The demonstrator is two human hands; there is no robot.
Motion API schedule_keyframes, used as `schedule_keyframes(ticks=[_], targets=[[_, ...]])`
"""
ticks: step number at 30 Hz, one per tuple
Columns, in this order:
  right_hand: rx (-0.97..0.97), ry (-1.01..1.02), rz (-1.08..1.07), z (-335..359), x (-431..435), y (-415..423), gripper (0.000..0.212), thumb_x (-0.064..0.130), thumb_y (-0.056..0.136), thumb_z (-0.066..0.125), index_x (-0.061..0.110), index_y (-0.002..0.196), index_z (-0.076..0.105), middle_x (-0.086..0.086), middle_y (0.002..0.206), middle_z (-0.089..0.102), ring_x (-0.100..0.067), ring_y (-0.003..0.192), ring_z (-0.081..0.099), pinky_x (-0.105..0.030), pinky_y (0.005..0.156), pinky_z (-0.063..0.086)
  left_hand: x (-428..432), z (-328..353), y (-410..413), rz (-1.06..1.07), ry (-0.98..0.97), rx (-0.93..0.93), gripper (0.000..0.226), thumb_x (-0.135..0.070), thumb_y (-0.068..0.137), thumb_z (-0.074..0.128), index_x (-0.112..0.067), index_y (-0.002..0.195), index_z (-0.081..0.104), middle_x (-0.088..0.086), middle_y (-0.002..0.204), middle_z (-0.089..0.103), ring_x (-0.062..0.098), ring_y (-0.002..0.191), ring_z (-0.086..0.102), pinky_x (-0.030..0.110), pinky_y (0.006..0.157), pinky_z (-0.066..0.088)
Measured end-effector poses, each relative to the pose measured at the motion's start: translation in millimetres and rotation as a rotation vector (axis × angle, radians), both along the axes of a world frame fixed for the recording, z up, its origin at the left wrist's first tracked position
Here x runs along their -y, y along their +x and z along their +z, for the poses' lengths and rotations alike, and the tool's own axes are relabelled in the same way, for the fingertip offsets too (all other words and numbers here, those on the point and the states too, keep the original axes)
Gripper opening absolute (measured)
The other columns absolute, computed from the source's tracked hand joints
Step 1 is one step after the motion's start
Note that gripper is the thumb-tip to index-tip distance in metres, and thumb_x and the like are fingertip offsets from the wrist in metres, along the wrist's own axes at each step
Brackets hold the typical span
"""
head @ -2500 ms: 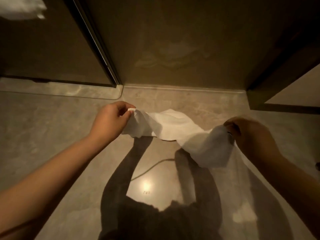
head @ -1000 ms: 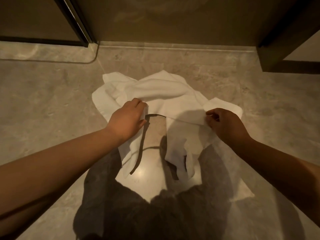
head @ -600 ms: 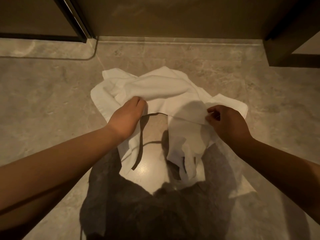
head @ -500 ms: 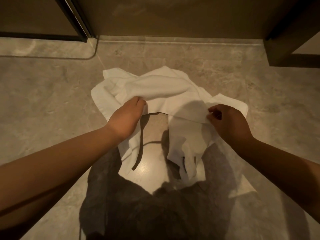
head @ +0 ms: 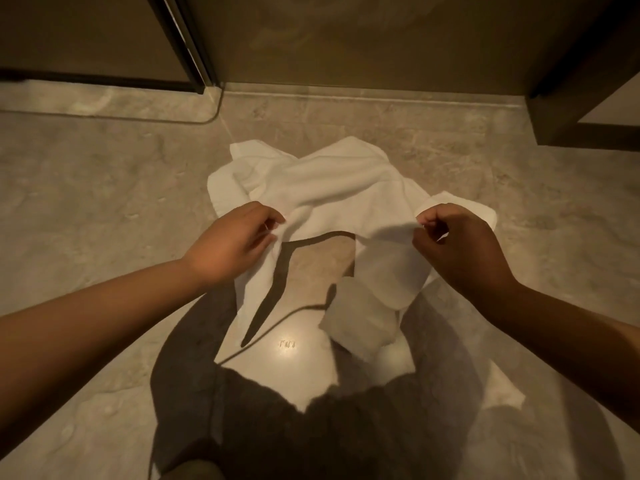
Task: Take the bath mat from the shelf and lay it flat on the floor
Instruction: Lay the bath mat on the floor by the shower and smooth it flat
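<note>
Mat (head: 332,188) bunched on the floor (head: 104,202) before the wall (head: 346,46), long axis apparently parallel to the wall; left hand (head: 232,247) and right hand (head: 457,244), equally near, each pinch its edge farthest from the wall.

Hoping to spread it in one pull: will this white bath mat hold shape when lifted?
Likely floppy: the bath mat sags and bunches between the left hand and right hand. Probably light: fingertip pinches lift its edge. May slide on the glossy floor.
</note>
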State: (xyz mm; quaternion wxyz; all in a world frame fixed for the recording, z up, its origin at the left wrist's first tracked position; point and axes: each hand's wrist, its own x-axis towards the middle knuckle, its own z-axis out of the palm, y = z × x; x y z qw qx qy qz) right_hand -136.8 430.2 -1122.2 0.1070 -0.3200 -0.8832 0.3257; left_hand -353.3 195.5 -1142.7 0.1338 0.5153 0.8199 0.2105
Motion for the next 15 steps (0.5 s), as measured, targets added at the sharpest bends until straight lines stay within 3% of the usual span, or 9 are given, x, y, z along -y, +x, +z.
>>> schedule_keyframes(ticks=[4,9,15], targets=[[0.013,-0.042,0.081,9,14,5,0.008,0.029,0.082,0.060,0.023,0.085,0.063,0.008,0.086,0.062,-0.004,0.078,0.058,-0.015,0.064,0.045,22,7,0,0.032,-0.028,0.073,0.027,-0.017,0.089,0.057,-0.016,0.116,0.057,0.002,0.099,0.058,0.016,0.085,0.056,0.034,0.073,0.048],[0.088,-0.062,0.194,10,30,18,0.030,0.043,0.077,0.050,0.023,0.095,0.064,0.010,0.091,0.064,-0.003,0.081,0.060,-0.022,0.069,0.052,49,3,-8,-0.095,-0.119,0.026,0.025,-0.012,0.087,0.058,-0.017,0.111,0.060,-0.003,0.100,0.057,0.009,0.085,0.051,0.021,0.072,0.038],[0.158,-0.042,0.281,-5,41,28,0.019,0.038,0.084,0.054,0.028,0.098,0.062,0.011,0.093,0.063,-0.002,0.079,0.059,-0.021,0.070,0.051,64,-9,-12,-0.162,-0.279,0.017,0.023,-0.011,0.086,0.056,-0.020,0.106,0.064,-0.008,0.101,0.056,0.012,0.094,0.054,0.023,0.077,0.040]])
